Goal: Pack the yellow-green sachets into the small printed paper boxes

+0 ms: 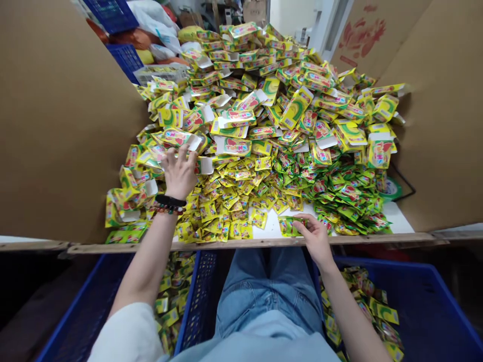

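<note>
Watching remotely, I see the right hand (316, 236) pinching a green sachet (289, 226) between thumb and fingers, just beyond the wooden edge (271, 242). The left hand (180, 173), farther beyond that edge, has its fingers spread over a carton (205, 166); I can't tell whether they touch it. My worry is the heap of cartons (236, 119), stacked loosely and highest farthest from the edge: pulling one from low down could bring others sliding onto the yellow sachets (226, 196). The green sachets (350, 196), piled close to the edge, could be nudged over it into the blue crate (430, 274) below. The carton lettering looks like "TWINS" (blur keeps me from swearing to it). Beyond the edge's right end, a cardboard panel (407, 35) bears red fruit artwork; its caption is unreadable.
</note>
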The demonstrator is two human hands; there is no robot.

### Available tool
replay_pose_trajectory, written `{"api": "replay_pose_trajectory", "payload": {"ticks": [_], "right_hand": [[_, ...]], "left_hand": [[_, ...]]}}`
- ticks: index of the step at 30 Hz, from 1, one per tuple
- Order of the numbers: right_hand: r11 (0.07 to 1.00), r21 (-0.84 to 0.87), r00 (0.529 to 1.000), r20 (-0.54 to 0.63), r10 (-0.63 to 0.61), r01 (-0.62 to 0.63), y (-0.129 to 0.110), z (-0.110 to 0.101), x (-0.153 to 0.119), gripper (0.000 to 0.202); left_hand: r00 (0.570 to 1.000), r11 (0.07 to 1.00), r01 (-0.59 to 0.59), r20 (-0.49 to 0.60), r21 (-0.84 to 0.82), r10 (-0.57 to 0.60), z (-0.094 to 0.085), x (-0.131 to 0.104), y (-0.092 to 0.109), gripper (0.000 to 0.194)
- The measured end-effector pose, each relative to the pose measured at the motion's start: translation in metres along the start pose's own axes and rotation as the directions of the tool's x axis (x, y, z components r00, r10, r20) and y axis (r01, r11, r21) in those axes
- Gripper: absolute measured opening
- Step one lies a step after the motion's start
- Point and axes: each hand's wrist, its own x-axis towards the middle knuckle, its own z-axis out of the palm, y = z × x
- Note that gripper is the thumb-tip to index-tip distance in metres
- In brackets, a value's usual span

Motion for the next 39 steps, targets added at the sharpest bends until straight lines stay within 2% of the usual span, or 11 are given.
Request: {"api": "replay_pose_trajectory", "payload": {"ticks": [3, 8, 13, 17, 23, 27, 30, 32, 34, 36, 39], "right_hand": [[0.994, 0.045, 0.989, -0.12, -0.089, 0.095, -0.015, 0.013, -0.001, 0.021], [0.934, 0.046, 0.913, -0.233, -0.334, 0.353, -0.049, 0.037, 0.001, 0.013], [0.889, -0.189, 0.907, 0.14, -0.397, 0.418, -0.066, 0.022, 0.005, 0.009], [0.791, -0.442, 0.902, 0.281, -0.326, 0.424, -0.068, 0.014, 0.002, 0.014], [0.63, -0.627, 0.866, 0.155, -0.475, 0.457, -0.042, 0.038, -0.013, 0.022], [0.713, -0.514, 0.878, 0.251, -0.406, 0.477, -0.022, 0.043, -0.023, 0.025], [0.856, -0.367, 0.93, 0.083, -0.358, 0.363, -0.014, 0.041, -0.026, 0.032], [0.959, -0.195, 0.977, -0.017, -0.214, 0.207, -0.01, 0.038, -0.024, 0.043], [1.0, 0.0, 0.994, 0.106, -0.016, 0.016, -0.008, 0.037, -0.022, 0.046], [0.99, 0.099, 0.957, 0.28, 0.068, -0.099, -0.008, 0.036, -0.021, 0.041], [0.997, 0.076, 0.953, 0.305, -0.003, -0.021, -0.01, 0.038, -0.024, 0.034]], "left_hand": [[0.993, 0.991, -0.118, 0.003, -0.063, 0.119, -0.002, -0.025, 0.036, 0.053], [0.933, 0.852, -0.317, 0.026, -0.416, 0.36, 0.01, -0.092, 0.124, 0.065], [0.988, 0.819, -0.155, -0.075, -0.552, 0.136, 0.03, -0.137, 0.17, 0.062], [0.994, 0.772, -0.108, -0.047, -0.627, 0.1, 0.046, -0.156, 0.191, 0.062], [0.994, 0.623, -0.043, -0.094, -0.781, -0.049, 0.072, -0.174, 0.208, 0.06], [0.998, 0.567, 0.046, 0.009, -0.822, -0.067, 0.084, -0.182, 0.206, 0.05], [0.997, 0.554, 0.071, 0.037, -0.829, -0.073, 0.09, -0.188, 0.205, 0.054], [0.998, 0.554, 0.009, -0.026, -0.832, -0.054, 0.094, -0.19, 0.206, 0.055], [0.998, 0.56, -0.036, -0.056, -0.828, -0.02, 0.096, -0.191, 0.207, 0.052], [1.0, 0.575, -0.021, -0.029, -0.818, -0.004, 0.095, -0.19, 0.207, 0.055], [1.0, 0.602, 0.015, 0.027, -0.799, 0.011, 0.092, -0.187, 0.207, 0.062]]}}
